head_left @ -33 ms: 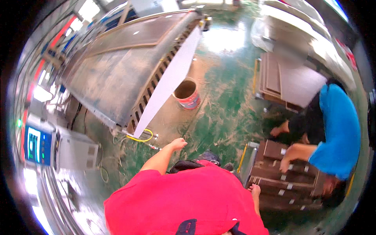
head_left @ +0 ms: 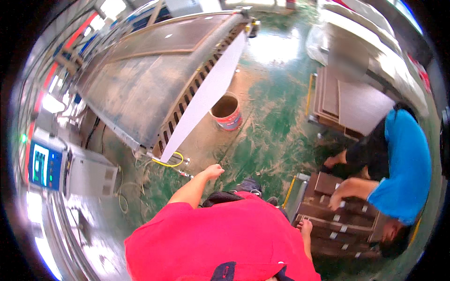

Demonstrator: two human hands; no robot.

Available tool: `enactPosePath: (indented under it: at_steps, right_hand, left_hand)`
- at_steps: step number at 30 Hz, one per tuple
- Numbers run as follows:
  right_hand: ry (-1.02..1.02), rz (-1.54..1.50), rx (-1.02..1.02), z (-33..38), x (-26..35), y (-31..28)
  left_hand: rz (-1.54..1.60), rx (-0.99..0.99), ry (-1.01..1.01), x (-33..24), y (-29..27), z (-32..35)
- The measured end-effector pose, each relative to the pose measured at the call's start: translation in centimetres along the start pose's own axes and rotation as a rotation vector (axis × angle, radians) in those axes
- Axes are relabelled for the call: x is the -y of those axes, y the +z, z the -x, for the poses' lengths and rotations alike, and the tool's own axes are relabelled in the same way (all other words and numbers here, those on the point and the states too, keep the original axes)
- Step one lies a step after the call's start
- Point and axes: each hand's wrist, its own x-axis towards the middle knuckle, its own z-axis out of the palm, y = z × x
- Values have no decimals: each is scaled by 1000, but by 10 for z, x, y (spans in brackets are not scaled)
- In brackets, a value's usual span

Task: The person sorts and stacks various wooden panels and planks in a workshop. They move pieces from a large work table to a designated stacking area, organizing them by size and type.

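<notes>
We see our left hand (head_left: 214,171) out in front of us, fingers curled loosely into a near fist, its grip closed on nothing; it hangs over the dusty green floor (head_left: 262,136), near a yellow cable (head_left: 169,164) at the corner of a long machine bed (head_left: 140,89). A white panel (head_left: 206,93) leans along that bed's side. Just beyond the panel's far half stands a bucket (head_left: 226,111) with a red band, open and upright on the floor.

Our right hand (head_left: 305,229) is low at our right side, resting on the edge of a stack of dark brown boards (head_left: 335,225) that lies on the floor; we cannot tell whether its grip is clenched on a board or merely laid there, since our red shirt (head_left: 211,243) hides part of it.

A co-worker in a blue shirt (head_left: 405,164) bends over the same stack from the far side, one hand (head_left: 335,199) on the top boards. Another pile of brown boards (head_left: 347,100) lies well apart behind that person. A control box with a lit blue screen (head_left: 44,164) stands to our left.
</notes>
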Motion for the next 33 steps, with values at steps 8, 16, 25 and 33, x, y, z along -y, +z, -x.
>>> enactPosePath:
  at_steps: [8,16,25,33]
  right_hand:
    - [-110,157,157,-117,223,113]
    - [-2,440,152,-183,342,255]
    - [-53,420,190,-271,495,374]
    - [-217,366,347,-444,742,552]
  left_hand:
    - [254,-14,-109,-44,-52,-67]
    - [181,-124,136,-170,-193,-232]
    - [351,-216,461,-386,-375,-379]
    - [838,-493,534,-488,-524,-487]
